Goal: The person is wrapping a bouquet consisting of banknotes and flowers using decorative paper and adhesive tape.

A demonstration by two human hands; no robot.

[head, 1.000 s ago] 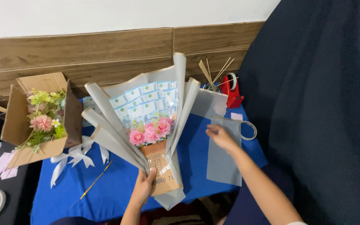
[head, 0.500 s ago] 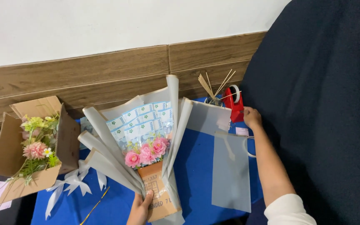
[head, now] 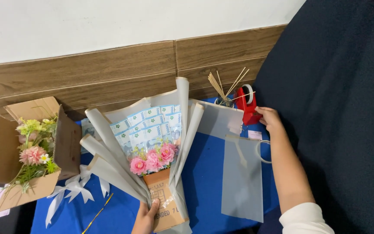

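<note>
Bouquet [head: 152,143]: banknotes and pink flowers in grey wrap, lying on the blue tabletop [head: 204,182], stem end towards the person.
Left hand [head: 146,216]: clamped on the cardboard base; keep it steady.
Right hand [head: 270,119]: fingers curled against the red tape dispenser [head: 247,106]; grip cannot be told.
Advice: brace the dispenser before pulling.
Nearby: loose grey sheet [head: 242,177], skewers [head: 226,84], flower box [head: 27,151].

Grey-wrapped banknote bouquet [head: 150,147] with pink flowers stands upright beside red tape dispenser [head: 247,106].
</note>
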